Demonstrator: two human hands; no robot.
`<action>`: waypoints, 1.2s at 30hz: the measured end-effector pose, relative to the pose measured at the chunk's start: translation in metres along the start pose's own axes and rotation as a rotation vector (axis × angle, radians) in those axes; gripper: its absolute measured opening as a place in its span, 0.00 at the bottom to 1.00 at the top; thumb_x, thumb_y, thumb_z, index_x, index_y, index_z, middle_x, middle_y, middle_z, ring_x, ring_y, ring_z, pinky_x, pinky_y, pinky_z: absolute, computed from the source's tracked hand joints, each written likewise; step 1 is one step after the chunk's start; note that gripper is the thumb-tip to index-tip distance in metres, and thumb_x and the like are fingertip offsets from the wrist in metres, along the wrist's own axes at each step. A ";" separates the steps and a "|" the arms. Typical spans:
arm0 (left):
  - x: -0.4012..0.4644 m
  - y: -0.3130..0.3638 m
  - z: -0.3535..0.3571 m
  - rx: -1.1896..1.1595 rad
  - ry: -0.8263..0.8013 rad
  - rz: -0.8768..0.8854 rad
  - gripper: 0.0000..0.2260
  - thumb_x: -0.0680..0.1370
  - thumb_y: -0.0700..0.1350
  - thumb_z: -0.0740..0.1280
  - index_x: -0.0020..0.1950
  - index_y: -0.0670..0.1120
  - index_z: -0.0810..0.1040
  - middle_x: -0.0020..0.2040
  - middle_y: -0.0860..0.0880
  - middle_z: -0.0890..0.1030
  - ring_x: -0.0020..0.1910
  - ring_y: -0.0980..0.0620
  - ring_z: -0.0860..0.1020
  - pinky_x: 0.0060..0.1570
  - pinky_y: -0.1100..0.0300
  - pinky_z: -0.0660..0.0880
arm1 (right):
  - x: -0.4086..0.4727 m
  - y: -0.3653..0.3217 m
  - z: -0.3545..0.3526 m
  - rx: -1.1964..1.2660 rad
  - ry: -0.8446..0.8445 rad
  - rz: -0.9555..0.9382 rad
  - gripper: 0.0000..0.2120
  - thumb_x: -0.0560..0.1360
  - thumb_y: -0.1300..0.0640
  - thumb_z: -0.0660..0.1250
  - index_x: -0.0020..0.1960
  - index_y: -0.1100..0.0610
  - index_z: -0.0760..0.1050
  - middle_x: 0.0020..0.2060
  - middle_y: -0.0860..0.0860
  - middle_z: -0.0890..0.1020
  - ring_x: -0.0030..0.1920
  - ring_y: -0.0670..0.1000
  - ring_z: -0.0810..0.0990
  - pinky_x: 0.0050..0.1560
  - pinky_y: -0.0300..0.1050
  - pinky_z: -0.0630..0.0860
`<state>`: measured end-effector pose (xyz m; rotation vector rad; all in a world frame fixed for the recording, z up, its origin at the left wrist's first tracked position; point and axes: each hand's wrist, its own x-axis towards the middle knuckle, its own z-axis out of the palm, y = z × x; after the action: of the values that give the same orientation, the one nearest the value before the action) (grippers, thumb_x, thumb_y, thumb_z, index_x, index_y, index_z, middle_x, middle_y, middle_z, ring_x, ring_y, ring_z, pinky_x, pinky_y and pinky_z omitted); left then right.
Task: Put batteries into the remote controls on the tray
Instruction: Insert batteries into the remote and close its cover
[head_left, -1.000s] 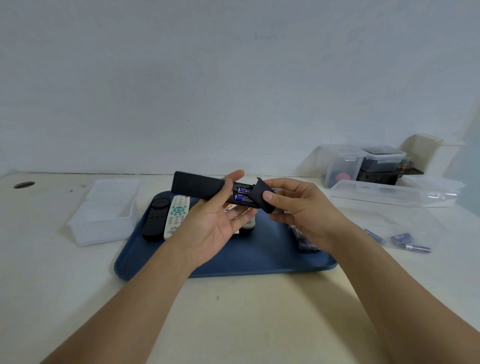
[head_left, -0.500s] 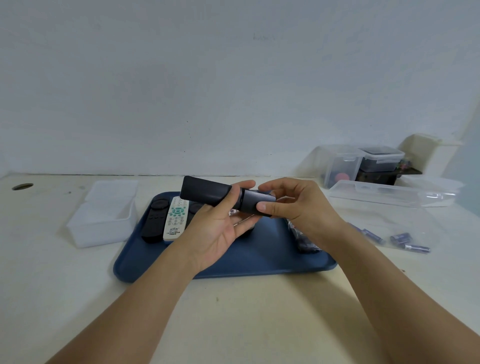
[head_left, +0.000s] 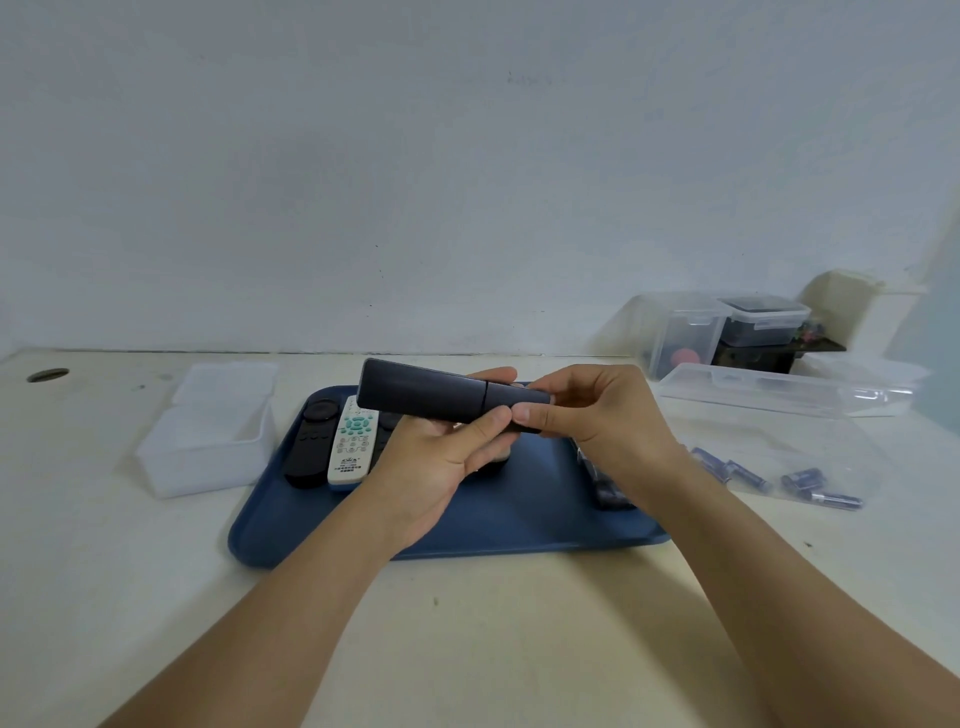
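Both hands hold a long black remote (head_left: 423, 397) back side up, above the blue tray (head_left: 519, 525). My left hand (head_left: 441, 457) cradles it from below, thumb on the seam of its battery cover. My right hand (head_left: 597, 415) pinches the covered right end. The cover lies flush; no batteries show inside. On the tray's left lie a black remote (head_left: 310, 447) and a white remote with green buttons (head_left: 353, 441). Another dark remote (head_left: 605, 483) rests at the tray's right, partly hidden by my right wrist. Several loose blue batteries (head_left: 810, 480) lie on the table to the right.
An open white plastic box (head_left: 208, 447) stands left of the tray. At the back right are a flat clear lid (head_left: 769, 389), lidded clear containers (head_left: 685, 332) and a dark box (head_left: 763, 353). A wall runs along the table's far edge.
The battery compartment stood open with blue batteries showing and the cover in my right hand; the cover has since slid onto the remote and now sits flush. The remote also rose slightly.
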<state>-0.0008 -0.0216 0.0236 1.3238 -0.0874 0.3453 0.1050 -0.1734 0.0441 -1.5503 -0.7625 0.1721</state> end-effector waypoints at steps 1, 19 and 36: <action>-0.001 0.001 0.000 0.004 0.001 0.000 0.15 0.82 0.36 0.63 0.69 0.44 0.75 0.62 0.42 0.83 0.65 0.47 0.80 0.65 0.54 0.76 | -0.001 -0.001 0.000 -0.010 0.000 -0.002 0.10 0.65 0.59 0.81 0.44 0.60 0.85 0.40 0.61 0.85 0.40 0.55 0.85 0.45 0.44 0.83; 0.013 0.011 -0.013 -0.456 0.475 0.013 0.04 0.79 0.40 0.69 0.53 0.44 0.79 0.47 0.46 0.87 0.50 0.51 0.86 0.44 0.57 0.83 | -0.001 0.001 0.001 -0.032 -0.096 0.126 0.07 0.72 0.62 0.76 0.49 0.63 0.85 0.36 0.56 0.86 0.33 0.51 0.81 0.38 0.39 0.80; 0.013 -0.021 -0.031 1.332 0.111 0.254 0.29 0.75 0.58 0.71 0.74 0.51 0.72 0.76 0.52 0.69 0.76 0.52 0.63 0.74 0.60 0.56 | 0.008 0.015 -0.005 -0.956 0.211 -0.539 0.08 0.73 0.61 0.72 0.35 0.58 0.80 0.33 0.51 0.79 0.33 0.54 0.77 0.34 0.50 0.75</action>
<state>0.0137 0.0066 -0.0007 2.6126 0.0966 0.7545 0.1193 -0.1720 0.0336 -2.1126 -1.1409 -0.8563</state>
